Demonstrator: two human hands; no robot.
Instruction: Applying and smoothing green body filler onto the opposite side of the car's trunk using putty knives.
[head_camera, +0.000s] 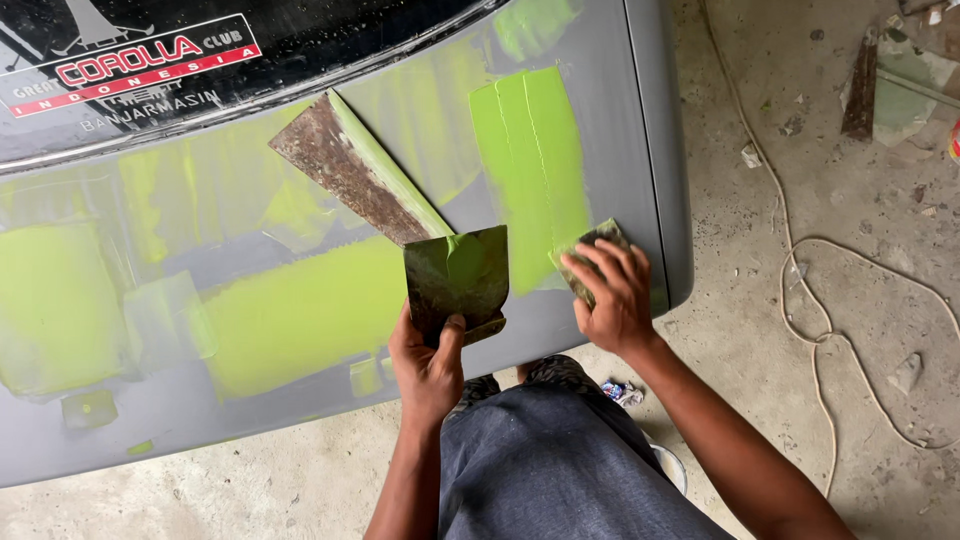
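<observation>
Closest to me are my own knees in grey trousers (560, 460), and just past them my two hands work at the edge of a grey car panel (620, 110). My left hand (428, 362) is closed around the lower corner of a dark metal plate (462, 280), thumb on top, and one blob of bright green filler (470, 262) sits on the plate's upper part. My right hand (612, 298) lies flat with fingers spread, pressing down a small spreader (592, 245) smeared with the same green, right by the panel's near right corner. I count three flat tools in all: the plate, the small spreader, and one long rusty blade (352, 170) lying on the panel, its near end touching the plate's top edge and one long side coated green. Beyond the hands, several green filler patches cover the panel, the clearest being one tall upright patch (530, 160) just above my right hand and one wide patch (300, 315) left of the plate. Farther up runs the dark rear window (300, 30). One pale cord (800, 270) loops across the concrete floor (800, 420) to the right.
</observation>
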